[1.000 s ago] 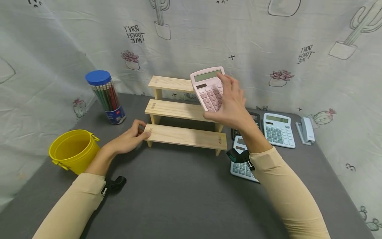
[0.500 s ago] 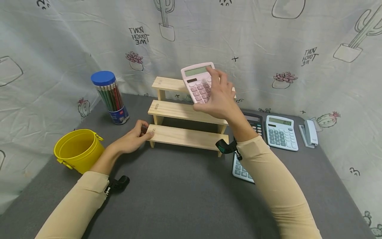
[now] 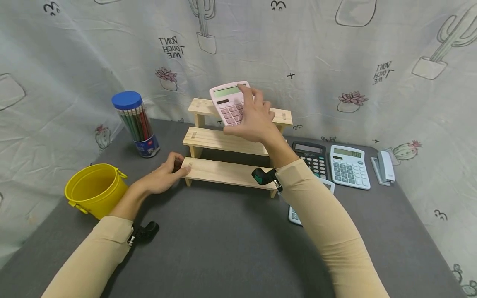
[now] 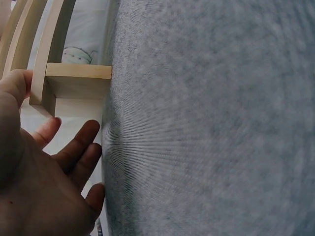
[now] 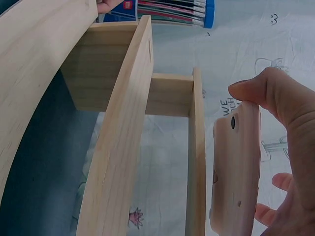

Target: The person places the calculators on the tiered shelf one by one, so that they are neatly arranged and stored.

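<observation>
My right hand [image 3: 253, 118] grips a pink calculator [image 3: 232, 108] by its edges, keys and display facing me. It is tilted and overlaps the top tier of a three-tier wooden display stand [image 3: 227, 170] in the head view. In the right wrist view the calculator [image 5: 236, 172] stands edge-on beside the top board [image 5: 198, 162], a narrow gap between them. My left hand [image 3: 162, 177] pinches the left end of the stand's lowest board. In the left wrist view its thumb lies on the board [image 4: 44, 88] and the index fingertip sits by the board's end; the other fingers are spread.
Right of the stand lie a black calculator [image 3: 311, 154], a light blue calculator [image 3: 349, 167] and another blue calculator [image 3: 294, 216], partly under my forearm. A stapler [image 3: 384, 167] lies far right. A yellow bucket [image 3: 95, 190] and a pencil tub [image 3: 134, 124] stand left. Patterned curtain behind.
My right hand has carried the pink calculator leftward over the stand's top tier. The black calculator is now less covered by my arm. The left hand keeps its hold on the lowest board.
</observation>
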Demonstrator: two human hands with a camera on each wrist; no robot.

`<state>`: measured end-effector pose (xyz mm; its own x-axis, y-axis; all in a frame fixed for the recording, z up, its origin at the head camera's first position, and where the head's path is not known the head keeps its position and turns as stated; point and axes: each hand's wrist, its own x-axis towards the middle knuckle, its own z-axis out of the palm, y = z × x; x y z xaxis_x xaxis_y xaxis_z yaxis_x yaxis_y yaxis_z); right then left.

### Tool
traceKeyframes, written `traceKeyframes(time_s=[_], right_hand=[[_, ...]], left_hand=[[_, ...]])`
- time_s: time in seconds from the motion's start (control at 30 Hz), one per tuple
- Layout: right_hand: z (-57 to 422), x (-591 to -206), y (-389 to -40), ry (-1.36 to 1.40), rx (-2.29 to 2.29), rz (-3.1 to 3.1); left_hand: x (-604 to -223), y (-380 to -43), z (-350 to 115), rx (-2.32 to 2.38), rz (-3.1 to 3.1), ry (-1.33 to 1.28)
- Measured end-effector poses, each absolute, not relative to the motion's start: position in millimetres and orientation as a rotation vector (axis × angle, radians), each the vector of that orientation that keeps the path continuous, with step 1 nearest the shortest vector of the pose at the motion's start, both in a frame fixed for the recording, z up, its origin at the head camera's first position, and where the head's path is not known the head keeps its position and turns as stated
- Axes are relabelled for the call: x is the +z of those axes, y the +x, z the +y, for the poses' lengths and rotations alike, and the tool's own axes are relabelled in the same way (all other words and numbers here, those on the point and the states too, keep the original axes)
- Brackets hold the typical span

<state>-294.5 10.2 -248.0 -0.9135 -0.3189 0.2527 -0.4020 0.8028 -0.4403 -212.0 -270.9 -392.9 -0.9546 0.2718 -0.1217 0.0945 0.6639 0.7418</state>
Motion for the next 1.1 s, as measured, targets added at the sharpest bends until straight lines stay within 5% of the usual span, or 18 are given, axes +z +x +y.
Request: traceKeyframes(time_s=[1.1], right_hand=[[-57, -256, -311, 0.352, 0.56, -2.958]], left_hand=[[-393, -211, -275, 1.165, 2.615, 0.266]])
